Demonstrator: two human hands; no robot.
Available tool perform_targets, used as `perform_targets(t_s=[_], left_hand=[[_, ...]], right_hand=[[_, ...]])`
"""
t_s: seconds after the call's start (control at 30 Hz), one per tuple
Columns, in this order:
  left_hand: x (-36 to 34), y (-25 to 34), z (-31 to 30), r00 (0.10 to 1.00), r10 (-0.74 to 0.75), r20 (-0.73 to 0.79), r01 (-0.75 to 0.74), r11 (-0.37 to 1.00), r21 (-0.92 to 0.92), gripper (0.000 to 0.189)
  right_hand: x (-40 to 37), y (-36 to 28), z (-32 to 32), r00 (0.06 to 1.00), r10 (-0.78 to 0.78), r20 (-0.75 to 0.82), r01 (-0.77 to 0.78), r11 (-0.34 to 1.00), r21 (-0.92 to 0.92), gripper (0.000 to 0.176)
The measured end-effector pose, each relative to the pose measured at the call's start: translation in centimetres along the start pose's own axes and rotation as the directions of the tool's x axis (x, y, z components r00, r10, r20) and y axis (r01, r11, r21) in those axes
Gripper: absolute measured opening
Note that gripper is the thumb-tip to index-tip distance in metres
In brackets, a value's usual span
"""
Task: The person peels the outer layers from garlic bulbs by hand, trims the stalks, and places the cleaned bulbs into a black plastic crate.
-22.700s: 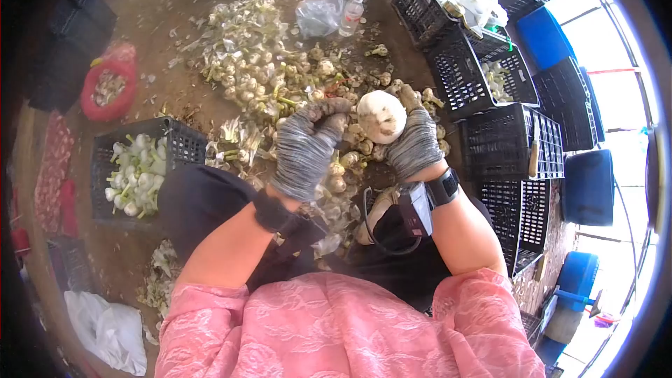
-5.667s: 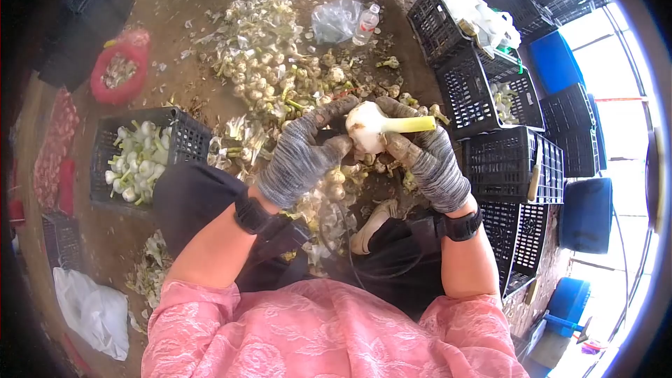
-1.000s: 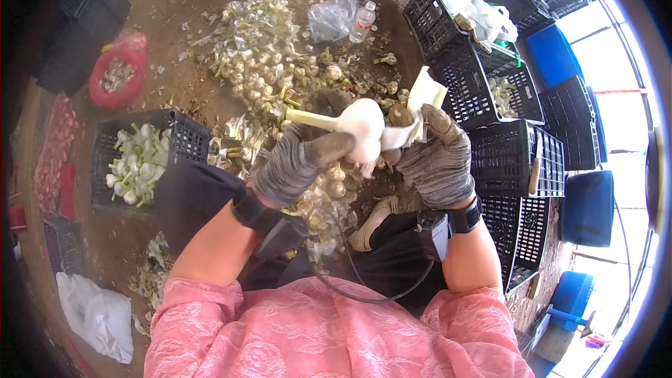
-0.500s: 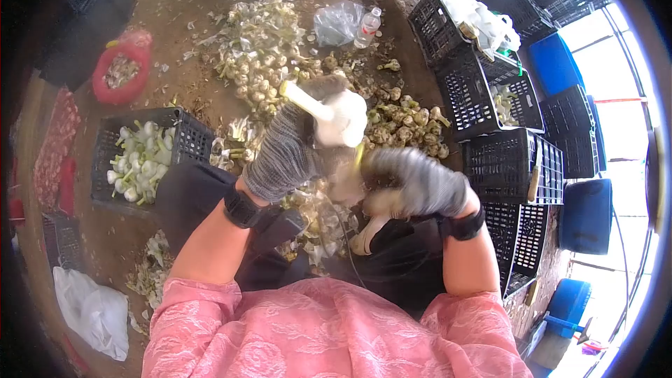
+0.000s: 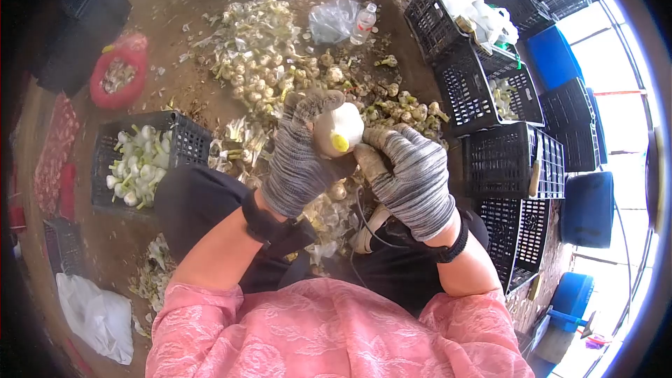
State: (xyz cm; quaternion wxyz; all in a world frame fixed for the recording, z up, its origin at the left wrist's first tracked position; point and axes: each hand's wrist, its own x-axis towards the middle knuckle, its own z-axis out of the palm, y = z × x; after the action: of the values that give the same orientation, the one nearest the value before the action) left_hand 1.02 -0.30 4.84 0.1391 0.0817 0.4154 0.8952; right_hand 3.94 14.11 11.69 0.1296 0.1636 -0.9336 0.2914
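A white garlic bulb (image 5: pixel 341 130) with a short cut yellow-green stem end facing me sits between my two gloved hands. My left hand (image 5: pixel 299 156), in a grey knit glove, wraps around its left side with the thumb over the top. On the bulb's right and lower side rests my right hand (image 5: pixel 409 173), in a matching dirty glove, fingers touching it. Beyond the hands lies a heap of unpeeled garlic (image 5: pixel 280 70) on the dirt floor.
A black crate (image 5: pixel 180 141) of peeled white bulbs stands at the left. Several black crates (image 5: pixel 502 143) stack at the right, beside blue bins (image 5: pixel 549 52). A red mesh sack (image 5: pixel 116 77), a water bottle (image 5: pixel 362 22) and loose garlic skins lie around.
The bulb turned so its cut stem end faces me. My right hand rose from my lap back up to the bulb. The peeled skin it held a second ago is gone.
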Motion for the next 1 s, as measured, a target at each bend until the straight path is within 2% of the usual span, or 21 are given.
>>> perform_targets(t_s=[0.2,0.23,0.27,0.3,0.33,0.4,0.43,0.47,0.5,0.53,0.6,0.67,0.7,0.73,0.77,0.8,0.83,0.87,0.9,1.0], left_hand=[[-0.2,-0.7,0.1,0.992,0.122,0.027,-0.125,0.973,0.195,0.060],[-0.1,-0.6,-0.2,0.983,0.173,0.064,-0.184,0.943,0.278,0.060],[0.1,-0.5,-0.4,0.958,0.259,0.127,-0.288,0.872,0.395,0.060],[0.7,0.2,-0.9,0.882,0.394,0.260,-0.468,0.656,0.593,0.056],[0.9,0.2,-1.4,0.882,0.393,0.262,-0.468,0.656,0.592,0.056],[1.3,-0.5,-2.1,0.897,0.166,0.410,-0.415,0.633,0.653,0.057],[1.4,-0.6,-2.3,0.884,0.044,0.466,-0.393,0.612,0.686,0.058],[1.4,-0.6,-2.4,0.884,0.045,0.466,-0.393,0.611,0.687,0.058],[1.3,-0.2,-2.1,0.879,0.089,0.468,-0.415,0.623,0.663,0.056],[1.2,0.4,-1.6,0.873,0.132,0.469,-0.438,0.635,0.637,0.055],[1.1,1.3,-0.7,0.858,0.220,0.464,-0.483,0.653,0.584,0.053],[2.8,-0.4,-2.1,0.849,0.264,0.457,-0.506,0.655,0.561,0.051],[5.9,-3.8,-4.9,0.555,0.409,0.724,-0.825,0.386,0.414,0.047],[7.6,-5.6,-6.3,0.166,0.419,0.893,-0.986,0.068,0.151,0.043],[7.1,-5.3,-6.4,0.165,0.418,0.893,-0.986,0.066,0.151,0.043],[5.7,-4.6,-6.4,0.531,0.433,0.729,-0.811,0.509,0.288,0.041],[3.8,-3.4,-6.1,0.821,0.263,0.508,-0.448,0.847,0.285,0.039],[1.9,-2.2,-5.1,0.956,-0.048,0.291,0.007,0.990,0.143,0.039],[-0.3,1.1,-2.1,0.986,-0.050,0.157,-0.022,0.904,0.426,0.045],[-0.2,0.4,-2.4,0.989,0.000,0.148,-0.060,0.914,0.401,0.047]], right_hand=[[0.1,0.7,0.7,0.994,-0.094,-0.064,0.085,0.988,-0.131,0.008],[0.5,1.1,0.7,0.982,-0.124,-0.141,0.105,0.985,-0.136,0.008],[0.9,1.5,0.8,0.964,-0.153,-0.216,0.124,0.982,-0.142,0.008],[1.2,2.4,0.9,0.960,-0.114,-0.255,0.068,0.981,-0.183,0.008],[1.4,2.9,0.4,0.973,-0.072,-0.218,0.034,0.984,-0.177,0.010],[1.6,4.0,0.1,0.993,0.048,-0.107,-0.042,0.997,0.061,0.016],[1.6,4.1,-0.3,0.993,0.046,-0.107,-0.040,0.997,0.060,0.016],[1.7,3.8,-0.8,0.953,0.288,0.091,-0.282,0.743,0.607,0.018],[1.7,3.6,-1.1,0.853,0.356,0.382,-0.463,0.177,0.869,0.020],[1.6,3.4,-1.1,0.853,0.356,0.382,-0.463,0.177,0.868,0.020],[1.4,3.2,-1.1,0.863,0.263,0.430,-0.500,0.333,0.800,0.019],[0.8,3.2,-0.2,0.883,0.286,0.372,-0.454,0.322,0.830,0.019],[0.7,3.2,0.1,0.926,0.244,0.288,-0.376,0.541,0.752,0.020],[0.5,3.2,0.2,0.960,0.182,0.212,-0.276,0.727,0.629,0.021],[0.5,2.4,0.1,0.934,0.259,0.247,-0.358,0.691,0.628,0.022],[0.6,1.8,0.6,0.934,0.258,0.246,-0.357,0.691,0.628,0.022],[0.7,1.1,1.2,0.939,0.304,0.158,-0.309,0.554,0.773,0.022],[0.8,0.7,1.5,0.928,0.364,0.077,-0.231,0.401,0.886,0.022],[0.7,0.7,1.3,0.927,0.366,0.076,-0.231,0.402,0.886,0.022],[0.5,1.0,0.6,0.956,0.239,0.168,-0.293,0.772,0.564,0.024]])
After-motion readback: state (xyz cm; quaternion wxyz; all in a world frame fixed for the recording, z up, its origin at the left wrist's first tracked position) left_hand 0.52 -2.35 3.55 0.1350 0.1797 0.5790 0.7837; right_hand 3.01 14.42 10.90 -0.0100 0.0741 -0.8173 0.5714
